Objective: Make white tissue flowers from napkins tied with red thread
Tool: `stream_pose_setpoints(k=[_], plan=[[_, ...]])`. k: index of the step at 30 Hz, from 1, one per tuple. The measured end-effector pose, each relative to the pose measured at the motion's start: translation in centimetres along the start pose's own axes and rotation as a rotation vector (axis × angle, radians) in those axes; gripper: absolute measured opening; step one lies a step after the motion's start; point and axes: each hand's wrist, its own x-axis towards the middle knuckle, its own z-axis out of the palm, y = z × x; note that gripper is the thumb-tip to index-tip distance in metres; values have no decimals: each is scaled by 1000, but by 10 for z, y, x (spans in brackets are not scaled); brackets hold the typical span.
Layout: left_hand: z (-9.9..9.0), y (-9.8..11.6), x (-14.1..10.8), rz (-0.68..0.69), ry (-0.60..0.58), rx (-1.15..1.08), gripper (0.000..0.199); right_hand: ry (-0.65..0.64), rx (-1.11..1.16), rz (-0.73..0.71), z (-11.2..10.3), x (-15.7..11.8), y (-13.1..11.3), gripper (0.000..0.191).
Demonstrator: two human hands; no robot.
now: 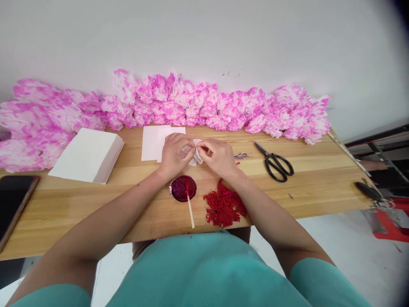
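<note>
Between my two hands is a small piece of white tissue paper (198, 158), gathered at its middle. My left hand (177, 153) pinches it from the left, fingers closed. From the right, my right hand (219, 155) pinches the same paper, thumb and forefinger pressed together. The fingertips of both hands nearly meet. Behind my left hand lie flat white paper sheets (153, 143). Just below my hands sits a dish of dark magenta liquid (179, 188) with a stick (191, 209) resting in it. Red yarn pieces (225, 207) lie under my right forearm.
Pink and white paper flowers (191, 100) line the table's back along the wall. A thick white paper stack (83, 155) and a phone (14, 200) lie left. Black scissors (275, 164), small metal snips (241, 156) and keys (369, 192) lie right on the wooden table (313, 183).
</note>
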Motion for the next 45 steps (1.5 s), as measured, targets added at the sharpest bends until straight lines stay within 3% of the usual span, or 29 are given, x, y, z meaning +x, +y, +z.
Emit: stream_pose_setpoints(k=[33, 36, 40, 45], plan=[[0, 0, 0, 5, 16, -16, 6, 31, -1, 38, -1, 2, -1, 15], [1, -1, -1, -63, 31, -9, 7, 33, 53, 72, -3, 3, -2, 14], [2, -2, 0, -161, 45, -22, 24, 21, 133, 114, 0, 2, -1, 14], [2, -4, 3, -99, -17, -24, 6, 40, 227, 187, -7, 5, -1, 18]])
